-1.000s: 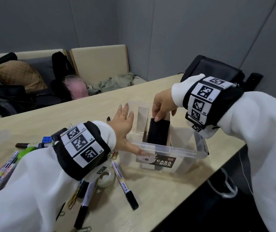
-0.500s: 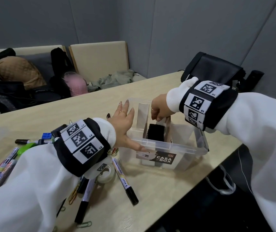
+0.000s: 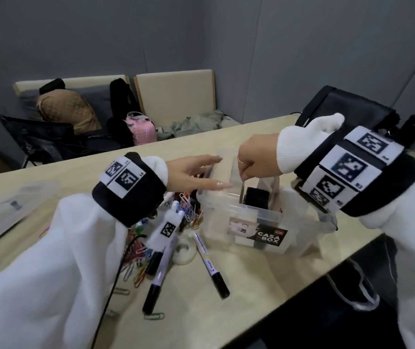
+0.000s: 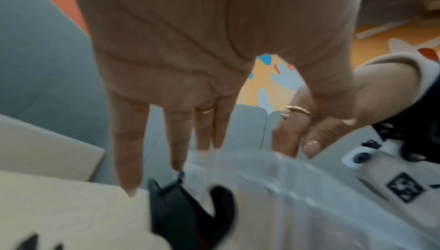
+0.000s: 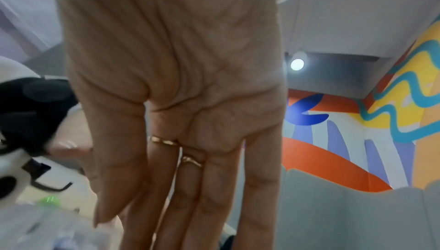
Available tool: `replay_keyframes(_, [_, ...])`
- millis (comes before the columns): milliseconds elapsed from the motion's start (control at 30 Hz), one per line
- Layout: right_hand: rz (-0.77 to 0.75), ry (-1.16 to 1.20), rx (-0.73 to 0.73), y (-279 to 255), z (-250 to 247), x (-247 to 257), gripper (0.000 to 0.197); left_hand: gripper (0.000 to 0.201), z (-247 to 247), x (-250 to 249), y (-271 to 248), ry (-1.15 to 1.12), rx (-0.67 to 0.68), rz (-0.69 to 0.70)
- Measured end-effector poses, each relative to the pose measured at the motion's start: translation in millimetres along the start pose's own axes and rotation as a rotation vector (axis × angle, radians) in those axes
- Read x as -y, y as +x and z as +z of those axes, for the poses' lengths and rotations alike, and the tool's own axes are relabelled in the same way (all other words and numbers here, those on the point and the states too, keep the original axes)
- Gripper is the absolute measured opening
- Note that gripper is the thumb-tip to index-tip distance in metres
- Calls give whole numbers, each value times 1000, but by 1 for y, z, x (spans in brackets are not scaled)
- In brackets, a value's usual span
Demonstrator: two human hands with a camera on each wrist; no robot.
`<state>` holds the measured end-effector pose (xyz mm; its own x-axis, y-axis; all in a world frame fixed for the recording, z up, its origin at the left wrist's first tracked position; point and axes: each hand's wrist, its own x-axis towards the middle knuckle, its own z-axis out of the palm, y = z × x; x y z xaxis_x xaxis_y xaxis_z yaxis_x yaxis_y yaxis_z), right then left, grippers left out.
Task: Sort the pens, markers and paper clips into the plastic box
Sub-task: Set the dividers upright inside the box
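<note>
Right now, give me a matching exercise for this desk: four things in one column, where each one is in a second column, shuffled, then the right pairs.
Things:
1. black object
2. Pilot marker
3. roll of tape
4. left hand

Places:
A. fingers straight, above the clear plastic box's left rim
B. on the table, between two markers
C. standing inside the box
D. lying on the table, black cap toward the camera

Pairs: 1-C, 2-D, 3-B, 4-A
</note>
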<state>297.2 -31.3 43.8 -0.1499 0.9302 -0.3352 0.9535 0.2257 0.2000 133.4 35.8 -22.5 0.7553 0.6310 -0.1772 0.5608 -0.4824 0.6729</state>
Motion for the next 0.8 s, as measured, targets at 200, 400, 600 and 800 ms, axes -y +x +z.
replay_keyframes(200, [-30,79,-161,-20,-16,23,25,47,-20,22,-33,54,-190,-34])
replay_keyframes(400, [-191,315,-418,-27,-12,57,17,29,-13,44,-62,343,-67,-142])
replay_keyframes(600, [-290,302,-228,-4,27,101,25,28,2,66,-64,559,-144,-224])
replay_keyframes(800, [-440,112,-37,13,67,133,43,46,4,73,-47,538,-121,-368])
